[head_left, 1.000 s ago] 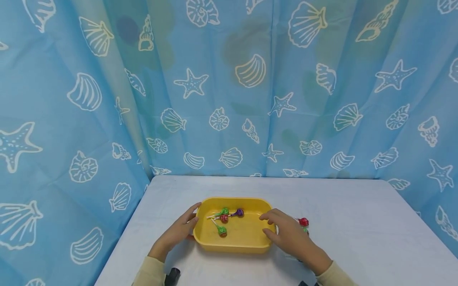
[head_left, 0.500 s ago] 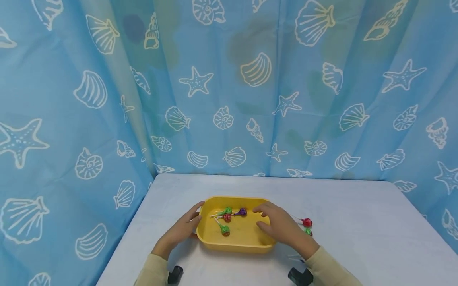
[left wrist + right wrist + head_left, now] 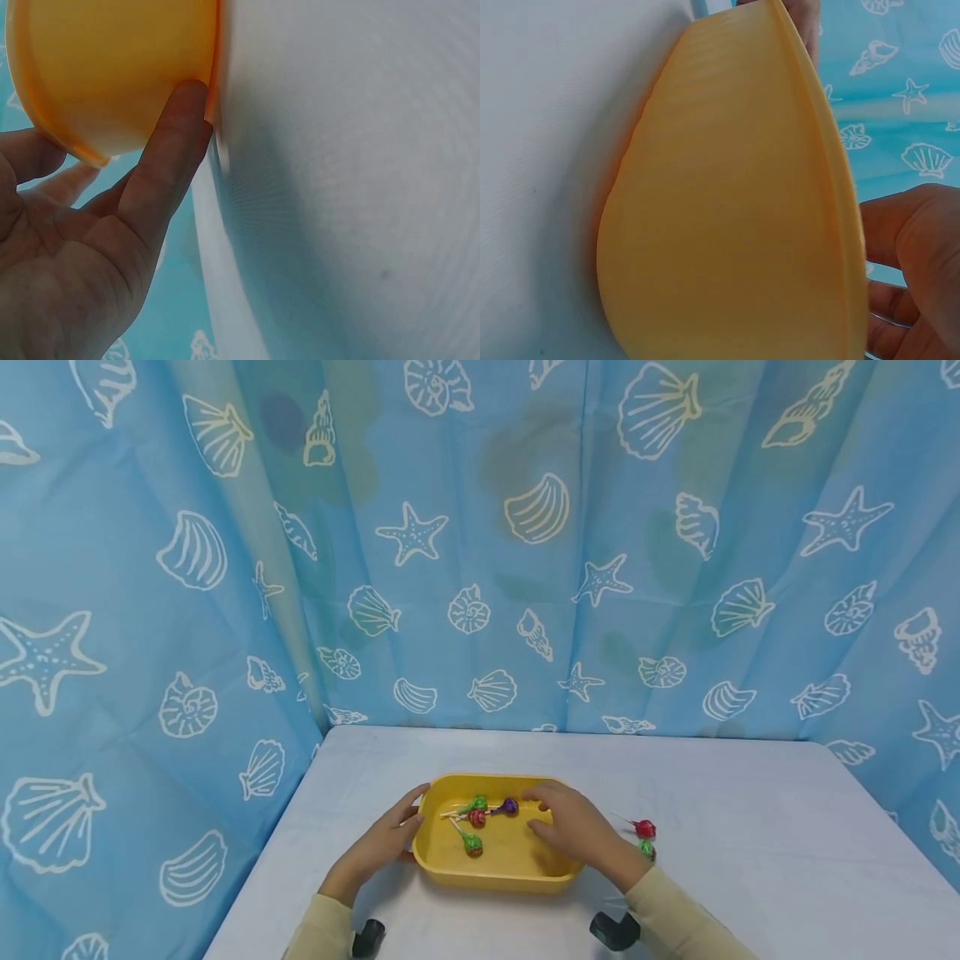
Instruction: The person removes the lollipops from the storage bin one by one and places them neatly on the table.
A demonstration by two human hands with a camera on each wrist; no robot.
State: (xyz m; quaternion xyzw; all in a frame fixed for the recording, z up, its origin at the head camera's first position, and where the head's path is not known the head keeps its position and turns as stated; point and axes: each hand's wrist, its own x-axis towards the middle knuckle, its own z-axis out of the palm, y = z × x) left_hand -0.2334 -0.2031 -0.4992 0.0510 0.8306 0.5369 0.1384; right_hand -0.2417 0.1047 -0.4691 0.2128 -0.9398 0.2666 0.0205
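Note:
A yellow tray [image 3: 495, 883] holds several lollipops: a purple one [image 3: 510, 807], a red one [image 3: 477, 817] and two green ones [image 3: 472, 844]. At the tray's left end, my left hand [image 3: 378, 845] rests its extended fingers [image 3: 166, 154] against the outer wall, the thumb near the rim. My right hand [image 3: 581, 827] reaches over the right side of the tray with fingers bent loosely and apart, nothing visible between them. The right wrist view shows this hand [image 3: 922, 262] beyond the rim, its fingertips hidden by the tray wall [image 3: 727, 187].
Right of the tray, a red lollipop [image 3: 644, 829] and a green one [image 3: 647, 849] lie on the white table [image 3: 750, 843], partly beside my right forearm. White sticks show faintly near that sleeve. A blue shell-patterned curtain [image 3: 480, 543] hangs behind and at the left.
My right hand has moved left, farther over the tray. My left hand stays at the left end. The head view has shifted slightly.

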